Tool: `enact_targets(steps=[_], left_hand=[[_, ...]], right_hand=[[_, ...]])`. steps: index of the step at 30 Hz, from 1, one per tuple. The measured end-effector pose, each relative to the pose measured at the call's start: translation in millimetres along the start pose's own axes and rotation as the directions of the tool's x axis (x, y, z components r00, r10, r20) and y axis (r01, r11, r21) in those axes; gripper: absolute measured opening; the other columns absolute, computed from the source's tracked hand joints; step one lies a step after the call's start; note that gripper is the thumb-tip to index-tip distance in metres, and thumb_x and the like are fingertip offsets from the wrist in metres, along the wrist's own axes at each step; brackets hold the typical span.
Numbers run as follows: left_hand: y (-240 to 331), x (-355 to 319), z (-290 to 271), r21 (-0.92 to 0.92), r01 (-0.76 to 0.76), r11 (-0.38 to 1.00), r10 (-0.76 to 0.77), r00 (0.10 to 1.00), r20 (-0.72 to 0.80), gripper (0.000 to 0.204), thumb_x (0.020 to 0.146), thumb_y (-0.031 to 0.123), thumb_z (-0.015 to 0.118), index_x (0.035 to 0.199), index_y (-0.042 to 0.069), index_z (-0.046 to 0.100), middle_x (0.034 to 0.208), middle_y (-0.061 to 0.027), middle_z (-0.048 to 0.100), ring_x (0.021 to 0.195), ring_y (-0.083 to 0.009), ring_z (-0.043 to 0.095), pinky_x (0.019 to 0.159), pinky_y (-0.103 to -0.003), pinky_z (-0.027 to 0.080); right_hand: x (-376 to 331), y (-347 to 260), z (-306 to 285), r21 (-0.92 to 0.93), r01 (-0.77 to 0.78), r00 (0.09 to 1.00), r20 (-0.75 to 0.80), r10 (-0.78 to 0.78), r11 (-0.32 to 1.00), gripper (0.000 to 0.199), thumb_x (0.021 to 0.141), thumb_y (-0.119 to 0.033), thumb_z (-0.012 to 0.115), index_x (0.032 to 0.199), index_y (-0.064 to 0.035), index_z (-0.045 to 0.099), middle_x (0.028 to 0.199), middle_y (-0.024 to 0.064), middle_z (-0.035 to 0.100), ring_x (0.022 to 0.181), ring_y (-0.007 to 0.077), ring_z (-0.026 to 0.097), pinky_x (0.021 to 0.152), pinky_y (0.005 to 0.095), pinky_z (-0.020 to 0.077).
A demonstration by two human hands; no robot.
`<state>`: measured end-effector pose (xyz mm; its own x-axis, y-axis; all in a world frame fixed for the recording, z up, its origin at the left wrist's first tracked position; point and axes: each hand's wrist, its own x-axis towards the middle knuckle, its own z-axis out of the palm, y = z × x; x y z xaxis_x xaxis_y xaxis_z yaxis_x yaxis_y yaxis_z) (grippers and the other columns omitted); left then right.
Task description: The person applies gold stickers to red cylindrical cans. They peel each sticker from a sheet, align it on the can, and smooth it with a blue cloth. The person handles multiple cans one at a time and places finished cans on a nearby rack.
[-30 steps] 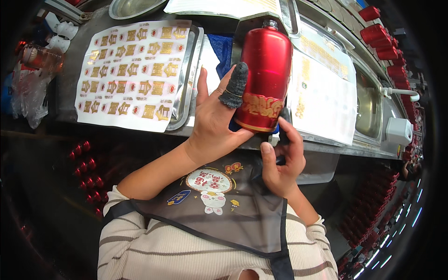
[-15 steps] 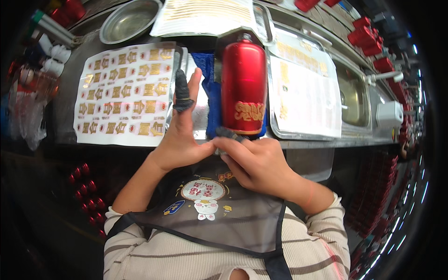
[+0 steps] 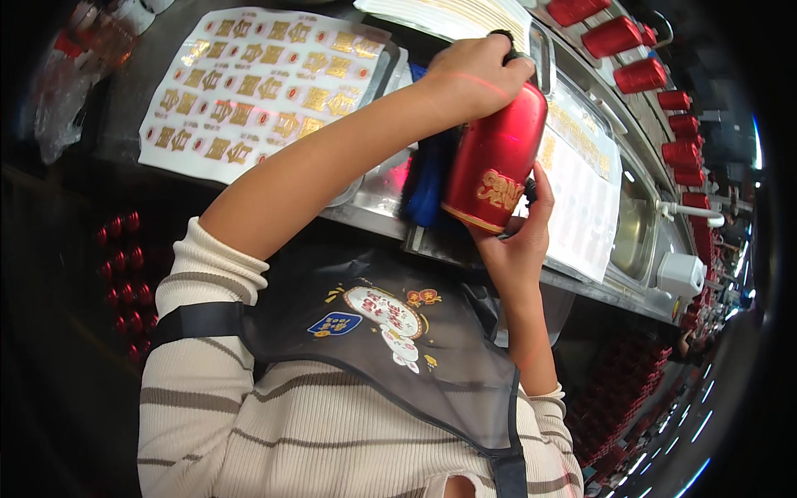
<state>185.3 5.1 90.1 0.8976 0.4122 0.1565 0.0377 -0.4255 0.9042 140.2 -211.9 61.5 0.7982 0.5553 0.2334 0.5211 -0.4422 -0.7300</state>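
A shiny red bottle with raised gold lettering near its base leans over the counter's front edge, its top tilted away to the right. My left hand is closed over the bottle's top end, covering its neck. At the base, my right hand grips the lower right side with thumb and fingers. Black covers wrap some fingertips. Beside the bottle lies a blue cloth pad. Left of it is a white sheet bearing rows of gold character stickers, partly behind my left forearm.
Right of the bottle, another white sheet with gold pieces lies on a tray. Further right are a metal sink, a faucet and a white plastic container. Several red bottles line the back right.
The bottle, lying on the blue pad before, is now lifted and tilted. My left hand moved up to its top, my right hand to its base. The view turned somewhat.
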Motion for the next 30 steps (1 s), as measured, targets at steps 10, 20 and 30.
enact_targets(steps=[10, 20, 30], left_hand=[[-24, -20, -29, -0.223, -0.058, 0.973, 0.037, 0.994, -0.098, 0.041, 0.066, 0.039, 0.076, 0.081, 0.001, 0.072, 0.078, -0.0199, 0.07, 0.077, -0.0338, 0.069, 0.073, -0.04, 0.054], [-4, -300, -256, 0.19, 0.134, 0.973, 0.01, 0.792, -0.61, 0.028, 0.076, 0.02, 0.08, 0.074, -0.001, 0.061, 0.08, -0.0115, 0.063, 0.077, -0.0241, 0.063, 0.072, -0.035, 0.05], [-87, -656, -159, -0.045, 0.996, 0.077, 0.147, -0.056, -0.988, 0.03, 0.074, 0.02, 0.077, 0.067, 0.004, 0.053, 0.069, -0.0154, 0.054, 0.067, -0.0391, 0.056, 0.061, -0.05, 0.043]], right_hand=[[-32, -26, -17, 0.405, 0.07, 0.979, 0.15, -0.141, 0.912, 0.102, 0.068, -0.003, 0.09, 0.152, -0.0062, 0.031, 0.139, 0.0149, 0.049, 0.124, 0.0283, 0.056, 0.1, 0.0375, 0.0523], [80, -145, 95, 0.075, 0.634, 0.547, 0.661, -0.514, 0.77, 0.092, 0.064, 0.001, 0.082, 0.147, -0.0086, 0.044, 0.136, 0.0221, 0.057, 0.126, 0.0423, 0.054, 0.104, 0.0514, 0.044], [87, -168, 139, 0.268, 0.71, 0.086, 0.884, -0.459, 0.651, 0.032, 0.074, 0.005, 0.072, 0.106, 0.0015, 0.067, 0.098, 0.0152, 0.069, 0.079, 0.0281, 0.066, 0.075, 0.0369, 0.052]])
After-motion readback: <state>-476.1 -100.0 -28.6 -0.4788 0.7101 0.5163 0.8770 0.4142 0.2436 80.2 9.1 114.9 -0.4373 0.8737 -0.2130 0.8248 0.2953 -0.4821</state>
